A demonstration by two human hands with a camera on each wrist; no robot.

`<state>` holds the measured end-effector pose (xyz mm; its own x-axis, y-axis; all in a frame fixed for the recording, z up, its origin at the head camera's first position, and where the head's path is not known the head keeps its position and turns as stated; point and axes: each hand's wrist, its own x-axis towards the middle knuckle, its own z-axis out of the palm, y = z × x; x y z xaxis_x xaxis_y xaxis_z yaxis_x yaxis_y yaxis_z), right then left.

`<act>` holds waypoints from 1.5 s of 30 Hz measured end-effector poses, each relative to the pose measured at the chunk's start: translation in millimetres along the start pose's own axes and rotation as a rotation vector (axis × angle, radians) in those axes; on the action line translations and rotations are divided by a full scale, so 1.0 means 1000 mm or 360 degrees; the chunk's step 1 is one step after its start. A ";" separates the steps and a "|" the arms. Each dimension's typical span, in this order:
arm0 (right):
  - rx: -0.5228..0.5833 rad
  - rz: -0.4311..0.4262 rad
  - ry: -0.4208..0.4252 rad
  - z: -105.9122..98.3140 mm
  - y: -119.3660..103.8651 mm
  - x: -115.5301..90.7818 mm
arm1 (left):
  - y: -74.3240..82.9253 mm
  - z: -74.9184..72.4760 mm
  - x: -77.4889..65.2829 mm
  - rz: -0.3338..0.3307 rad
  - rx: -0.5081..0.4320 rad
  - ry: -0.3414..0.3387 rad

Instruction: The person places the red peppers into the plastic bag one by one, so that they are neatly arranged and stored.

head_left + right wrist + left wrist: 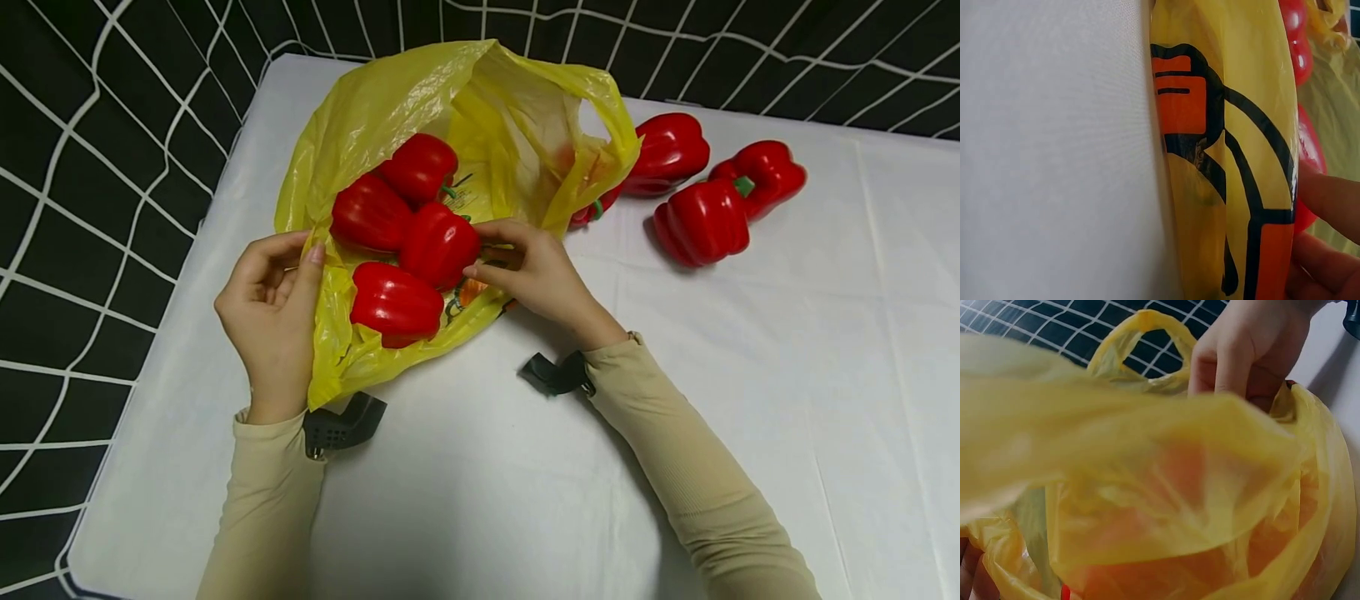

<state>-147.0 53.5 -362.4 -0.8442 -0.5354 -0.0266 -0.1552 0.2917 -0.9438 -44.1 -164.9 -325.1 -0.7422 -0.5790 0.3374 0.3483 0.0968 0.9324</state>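
Note:
A yellow plastic bag [397, 92] lies on its side with its mouth toward me, several red bell peppers inside. My left hand [273, 308] pinches the left edge of the mouth between thumb and fingers. Reaching into the mouth, my right hand [543, 275] has thumb and fingertips on the right side of one bell pepper [438, 246]. Around that one sit a front bell pepper [397, 304], a left one and a back one. In the left wrist view, raised plastic [1166, 531] hides most of the contents. Printed plastic [1254, 125] fills the middle of the right wrist view.
Outside the bag, to its right, bell peppers [705, 221] lie on the white tabletop [750, 375], one partly behind the bag's handle [622, 142]. Black panels with white netting [67, 208] border the table at the left and back.

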 end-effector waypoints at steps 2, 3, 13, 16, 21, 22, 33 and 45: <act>0.0001 -0.0019 -0.0017 0.000 0.000 0.000 | 0.000 0.000 0.000 0.0004 0.0005 0.0001; 0.0003 -0.0025 -0.0022 0.000 0.000 0.000 | 0.000 0.000 0.000 0.0003 0.0000 0.0002; -0.0009 0.0012 0.0038 0.000 -0.001 -0.001 | 0.001 -0.001 0.000 0.0002 -0.0001 -0.0002; -0.0016 0.0014 0.0087 -0.001 -0.001 -0.001 | 0.001 0.000 0.000 0.0001 0.0008 -0.0001; 0.0051 0.0012 0.0141 -0.002 -0.002 -0.001 | 0.001 -0.001 0.000 -0.0008 -0.0032 0.0007; 0.0066 0.0015 0.0153 -0.002 -0.003 -0.002 | 0.001 -0.001 0.000 -0.0010 -0.0040 0.0008; 0.0155 -0.0022 0.0292 -0.015 -0.015 -0.014 | 0.000 -0.001 -0.001 -0.0008 -0.0056 0.0000; 0.0077 -0.0156 0.0474 -0.043 -0.024 -0.040 | -0.001 0.000 -0.002 0.0001 -0.0045 -0.0011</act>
<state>-131.6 102.5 -324.4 -0.9406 -0.3015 0.1560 -0.2246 0.2083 -0.9519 -42.8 -164.2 -326.3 -0.7457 -0.5734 0.3392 0.3649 0.0745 0.9281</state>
